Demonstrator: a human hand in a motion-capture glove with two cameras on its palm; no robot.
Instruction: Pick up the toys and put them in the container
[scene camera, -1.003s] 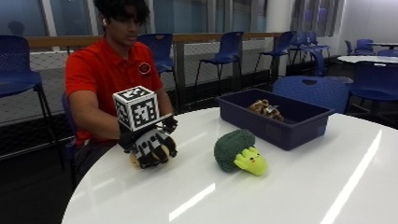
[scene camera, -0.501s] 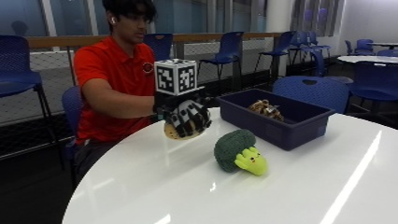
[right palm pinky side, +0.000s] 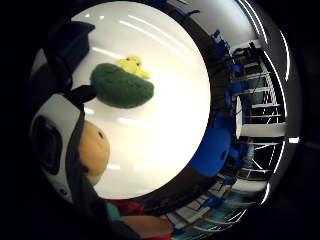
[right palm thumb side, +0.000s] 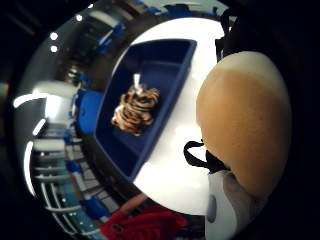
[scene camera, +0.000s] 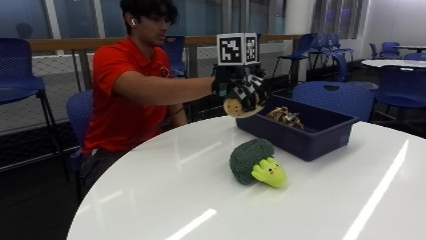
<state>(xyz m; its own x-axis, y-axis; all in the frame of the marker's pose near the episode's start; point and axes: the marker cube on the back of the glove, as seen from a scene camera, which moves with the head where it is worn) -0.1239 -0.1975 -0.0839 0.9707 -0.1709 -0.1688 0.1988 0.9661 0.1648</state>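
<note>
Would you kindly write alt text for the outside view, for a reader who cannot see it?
A seated person's gloved right hand holds a tan round toy in the air beside the near end of a blue bin on a white round table. A striped toy lies in the bin; a green and yellow plush lies on the table in front of it.

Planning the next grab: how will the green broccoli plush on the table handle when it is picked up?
The broccoli plush looks like fuzzy stuffed fabric, so probably soft, light and easy to squeeze. Its rounded head may rock or roll a little on the glossy white table if nudged. Breakage seems unlikely.
</note>
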